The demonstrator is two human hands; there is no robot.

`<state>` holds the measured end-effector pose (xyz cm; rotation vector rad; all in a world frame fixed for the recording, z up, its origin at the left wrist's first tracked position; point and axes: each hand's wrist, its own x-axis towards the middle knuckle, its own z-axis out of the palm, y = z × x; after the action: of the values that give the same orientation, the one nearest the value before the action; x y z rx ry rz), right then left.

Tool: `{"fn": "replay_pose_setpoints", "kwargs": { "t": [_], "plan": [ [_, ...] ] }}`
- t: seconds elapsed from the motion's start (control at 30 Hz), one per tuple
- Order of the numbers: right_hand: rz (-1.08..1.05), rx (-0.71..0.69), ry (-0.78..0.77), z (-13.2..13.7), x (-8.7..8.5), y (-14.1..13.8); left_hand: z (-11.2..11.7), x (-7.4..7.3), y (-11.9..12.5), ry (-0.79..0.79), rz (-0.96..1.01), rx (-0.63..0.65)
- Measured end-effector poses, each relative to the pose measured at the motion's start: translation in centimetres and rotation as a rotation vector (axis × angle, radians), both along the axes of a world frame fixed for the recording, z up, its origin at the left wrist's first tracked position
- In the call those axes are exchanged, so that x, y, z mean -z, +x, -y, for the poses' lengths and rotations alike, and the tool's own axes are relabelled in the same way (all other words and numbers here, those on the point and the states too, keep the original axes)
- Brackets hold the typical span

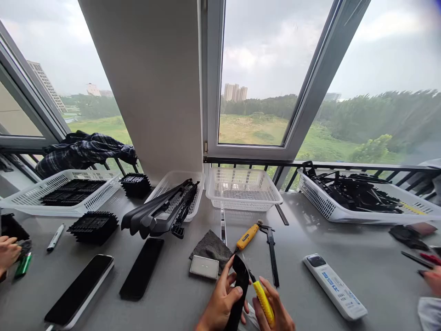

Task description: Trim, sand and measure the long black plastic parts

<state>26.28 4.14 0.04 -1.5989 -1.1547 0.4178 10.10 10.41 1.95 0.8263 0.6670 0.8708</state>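
My left hand (220,299) is wrapped round a long black plastic part (240,280), thumb lying across it. The part's curved upper end points away from me. In my right hand (275,308) is a yellow-handled knife (263,303); its thin dark tip is close beside the part's right edge, and I cannot tell whether they touch. Just beyond my hands lie a dark grey cloth (212,246), a small whitish block (204,267), an orange-handled tool (248,236) and a black caliper (272,257).
White baskets line the window side: one with long black parts (161,202), a bare-bottomed one (244,207), one heaped with black pieces (361,193). Phones (142,269) lie left, a white power strip-like device (334,285) right. Other people's hands (8,253) show at both edges.
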Motion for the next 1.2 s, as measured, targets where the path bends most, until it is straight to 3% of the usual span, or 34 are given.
{"fn": "replay_pose_setpoints", "kwargs": {
  "t": [0.17, 0.33, 0.53, 0.73, 0.97, 1.2],
  "plan": [
    [0.020, -0.071, -0.070, 2.0, -1.2, 2.1, 0.6, -2.6, -0.2, 0.000, -0.020, 0.011],
    [0.086, -0.112, -0.052, 4.5, -1.2, 4.0, 0.9, -3.8, -0.2, 0.001, -0.060, -0.004],
    [0.289, -0.281, 0.061, 4.3, -1.5, 5.4, 1.2, -4.1, -0.5, 0.008, -0.099, -0.036],
    [0.290, -0.288, 0.080, 4.1, -1.7, 5.3, 1.5, -4.3, -0.6, 0.027, -0.124, -0.027],
    [0.152, -0.269, 0.043, 4.4, -1.6, 4.2, 1.4, -4.1, -0.6, 0.023, -0.130, -0.047],
    [0.193, -0.181, 0.062, 4.4, -1.4, 4.5, 1.6, -4.1, -0.8, 0.012, -0.139, -0.051]
  ]
}}
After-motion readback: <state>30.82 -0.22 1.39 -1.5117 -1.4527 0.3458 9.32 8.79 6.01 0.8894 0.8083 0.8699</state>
